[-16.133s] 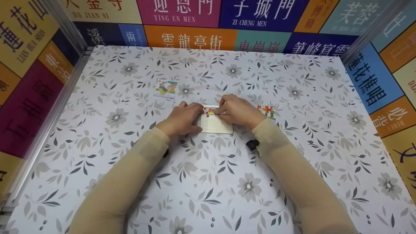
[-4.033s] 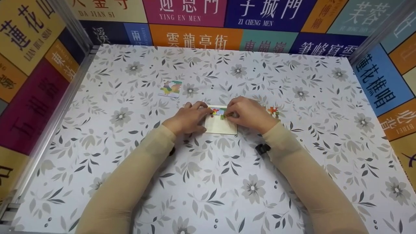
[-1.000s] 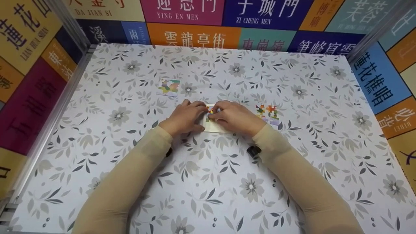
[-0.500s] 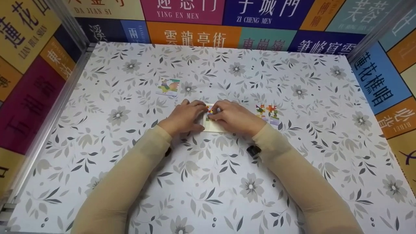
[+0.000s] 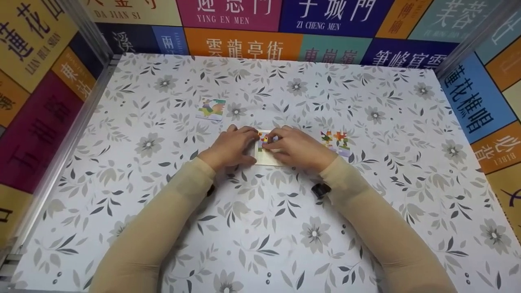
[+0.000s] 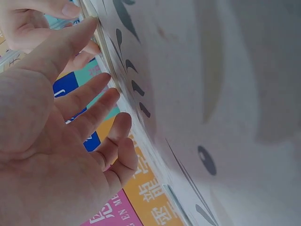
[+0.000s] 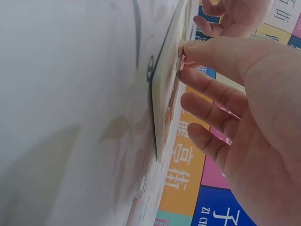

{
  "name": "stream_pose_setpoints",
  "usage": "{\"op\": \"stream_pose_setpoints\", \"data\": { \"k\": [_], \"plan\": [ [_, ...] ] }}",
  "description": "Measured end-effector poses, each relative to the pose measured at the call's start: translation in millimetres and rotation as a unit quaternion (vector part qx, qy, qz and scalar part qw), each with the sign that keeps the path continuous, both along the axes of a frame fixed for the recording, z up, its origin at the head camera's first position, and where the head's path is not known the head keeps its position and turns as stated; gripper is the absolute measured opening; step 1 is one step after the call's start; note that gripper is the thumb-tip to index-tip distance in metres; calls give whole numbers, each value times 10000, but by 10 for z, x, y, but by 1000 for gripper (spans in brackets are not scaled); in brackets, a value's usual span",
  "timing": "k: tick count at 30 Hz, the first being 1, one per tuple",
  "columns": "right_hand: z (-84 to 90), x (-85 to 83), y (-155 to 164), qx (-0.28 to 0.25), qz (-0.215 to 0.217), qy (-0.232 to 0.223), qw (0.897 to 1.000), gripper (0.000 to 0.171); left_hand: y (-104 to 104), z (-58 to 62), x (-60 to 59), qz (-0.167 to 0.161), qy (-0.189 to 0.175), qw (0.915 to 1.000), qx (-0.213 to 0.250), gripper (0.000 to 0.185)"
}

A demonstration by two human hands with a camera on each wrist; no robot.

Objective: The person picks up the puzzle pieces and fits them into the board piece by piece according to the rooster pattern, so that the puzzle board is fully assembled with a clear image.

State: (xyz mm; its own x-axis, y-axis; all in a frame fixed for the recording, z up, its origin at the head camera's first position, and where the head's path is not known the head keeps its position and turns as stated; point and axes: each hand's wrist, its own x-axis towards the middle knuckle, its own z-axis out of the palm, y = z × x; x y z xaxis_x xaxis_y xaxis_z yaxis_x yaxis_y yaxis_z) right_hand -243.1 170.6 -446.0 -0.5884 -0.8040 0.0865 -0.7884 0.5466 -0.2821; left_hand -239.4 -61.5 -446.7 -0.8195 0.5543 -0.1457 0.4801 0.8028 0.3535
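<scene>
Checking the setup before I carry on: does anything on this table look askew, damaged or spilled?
Nothing stands out. The cream puzzle board lies flat between both hands, and the loose colourful puzzle pieces and rooster picture card lie flat and undamaged.

Cream puzzle board (image 5: 266, 158) flat on tablecloth (colourful pieces (image 5: 263, 140) top-left)

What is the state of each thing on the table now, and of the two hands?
puzzle board: flat on the table, mostly unfilled, a few coloured pieces at its far edge.
left hand: fingers straight, resting on the board's left edge.
right hand: fingertips pressing a puzzle piece onto the board.
loose pieces: lying on the table, right of the hands, untouched.
picture card: flat, face up, apart from the board.
</scene>
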Motion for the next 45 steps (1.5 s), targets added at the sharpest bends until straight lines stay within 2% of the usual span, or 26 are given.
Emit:
{"op": "stream_pose_setpoints", "data": {
  "k": [6, 15, 18, 22, 27, 37, 45],
  "plan": [
    [22, 5, 67, -90, -82, -129, 9998, 30, -11, -2, 3, -93, 131, 9998, 68, 65],
    [51, 49, 296, -461, -611, -287, 9967, 22, 7, 16, -5, -72, -97, 9999, 94, 65],
    [65, 63, 387, -491, -808, -264, 9952, 24, -1, 23, -16, -103, -165, 9997, 114, 66],
    [89, 66, 501, -583, -941, -235, 9936, 27, -16, 32, -29, -185, -180, 9996, 142, 67],
    [97, 66, 634, -743, -1076, -217, 9912, 23, -29, 33, -30, -179, -183, 9995, 168, 67],
    [96, 78, 940, -780, -1659, -322, 9825, 22, -59, 18, -6, -248, -19, 9991, 330, 65],
    [99, 69, 1178, -841, -2041, -150, 9752, 23, -49, 19, -31, -167, -140, 9994, 253, 66]
  ]
}}
